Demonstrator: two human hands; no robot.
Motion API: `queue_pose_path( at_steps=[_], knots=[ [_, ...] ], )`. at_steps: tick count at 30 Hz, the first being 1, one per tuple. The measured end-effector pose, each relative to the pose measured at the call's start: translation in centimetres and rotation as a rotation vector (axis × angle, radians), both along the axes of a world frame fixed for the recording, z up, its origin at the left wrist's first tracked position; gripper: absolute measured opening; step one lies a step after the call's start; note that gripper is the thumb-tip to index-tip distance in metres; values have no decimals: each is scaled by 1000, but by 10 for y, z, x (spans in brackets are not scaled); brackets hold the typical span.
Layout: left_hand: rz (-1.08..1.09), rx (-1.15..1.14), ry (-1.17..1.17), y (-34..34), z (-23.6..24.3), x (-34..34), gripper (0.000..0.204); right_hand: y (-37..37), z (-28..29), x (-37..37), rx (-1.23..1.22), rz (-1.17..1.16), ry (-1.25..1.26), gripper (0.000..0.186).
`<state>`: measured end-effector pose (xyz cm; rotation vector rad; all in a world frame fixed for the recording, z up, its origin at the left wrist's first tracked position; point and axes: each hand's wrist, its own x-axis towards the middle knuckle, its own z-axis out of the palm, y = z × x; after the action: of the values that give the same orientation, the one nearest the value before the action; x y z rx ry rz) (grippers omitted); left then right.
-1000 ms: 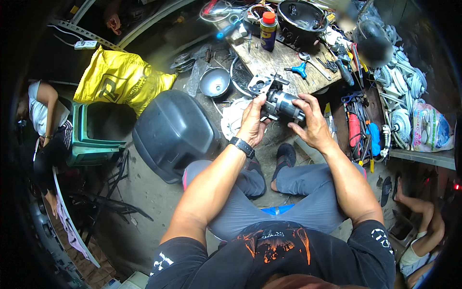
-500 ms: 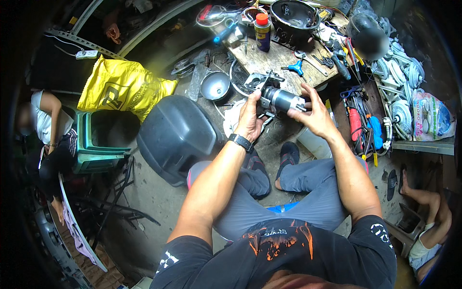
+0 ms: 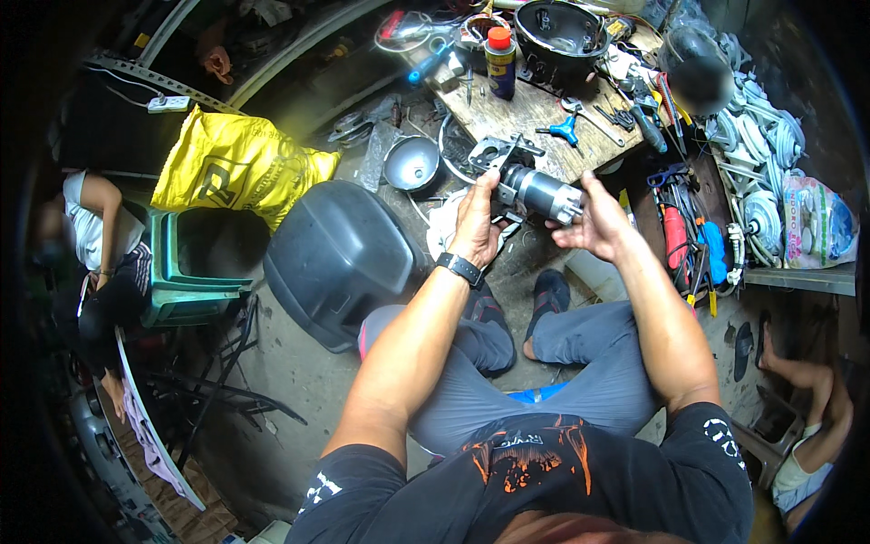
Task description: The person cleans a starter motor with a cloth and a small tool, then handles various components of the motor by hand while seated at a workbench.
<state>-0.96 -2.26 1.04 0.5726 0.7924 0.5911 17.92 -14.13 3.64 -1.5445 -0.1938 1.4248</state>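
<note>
Out in front of me, above my knees, I hold a cylindrical metal part (image 3: 541, 192) with a black-and-silver barrel and a notched silver end. A flat metal bracket (image 3: 494, 154) sits at its left end. My left hand (image 3: 476, 222) grips the bracket end, thumb on top; some of its fingers are hidden behind. Around the notched end curls my right hand (image 3: 598, 222), thumb above and fingertips below it. Just beyond the part is the wooden workbench (image 3: 471, 113) with a blue three-armed wrench (image 3: 564, 130) on it.
A spray can with a red cap (image 3: 500, 63), a black round housing (image 3: 544, 68) and an adjustable wrench (image 3: 594, 118) stand or lie on the bench. To my left are a black case (image 3: 340, 263), a metal bowl (image 3: 411, 163) and a yellow sack (image 3: 227, 168). People sit at both sides.
My right hand has turned around the notched end: its fingertips now show below the end, its thumb above. The part has shifted slightly to the right and down in view.
</note>
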Motion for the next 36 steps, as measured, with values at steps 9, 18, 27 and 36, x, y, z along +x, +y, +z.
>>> queue_pose_path(
  at_steps=[9,18,27,36],
  knots=[
    [-32,50,24,-3,-4,3,45,-18,8,-16,507,432,-1332,84],
    [-55,118,147,-9,-9,-1,105,-17,-13,-9,77,-129,236,65],
    [16,-7,-70,-21,-29,-6,84,-29,-21,-22,325,157,-623,66],
    [35,-130,-201,-12,-33,-11,43,-20,-14,-20,388,121,-539,85]
  ],
)
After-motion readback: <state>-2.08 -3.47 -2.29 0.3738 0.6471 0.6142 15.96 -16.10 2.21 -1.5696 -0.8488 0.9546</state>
